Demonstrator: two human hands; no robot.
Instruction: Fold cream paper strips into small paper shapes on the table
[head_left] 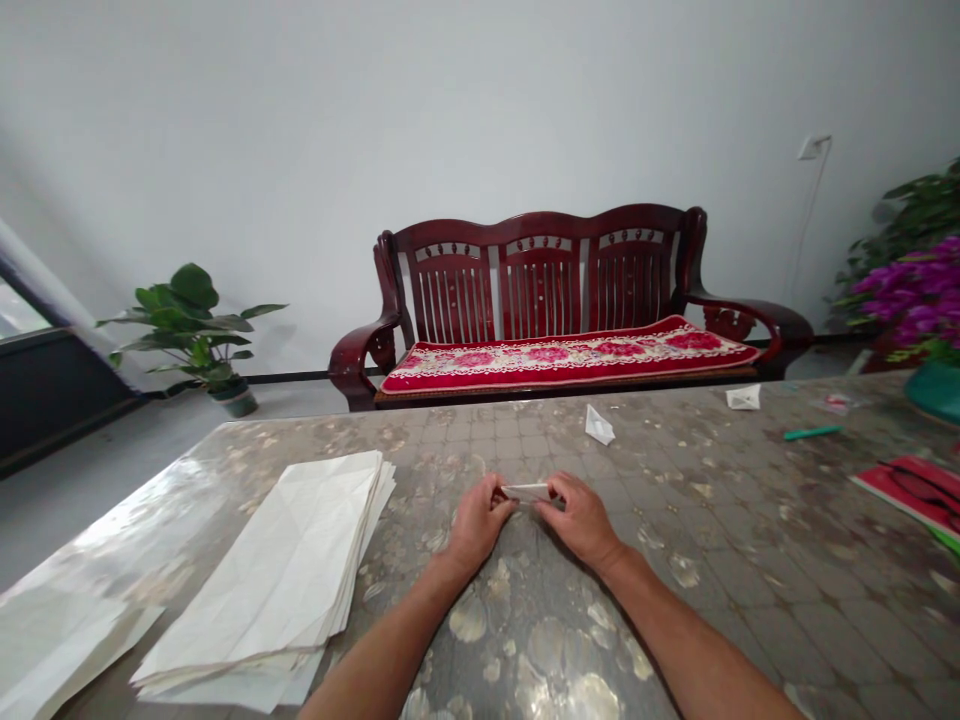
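Between my two hands is a small folded piece of white paper, held just over the table near its middle. My left hand pinches its left end between thumb and fingers. At the other end, my right hand grips the paper the same way. Beyond my hands stands a white folded paper boat. Farther right sits another small white folded paper piece. To the left of my hands lies a stack of white paper sheets.
More paper sheets lie at the table's left corner. On the right are a green pen, a red book with glasses on it, and purple flowers in a teal pot. A wooden bench stands behind the patterned table.
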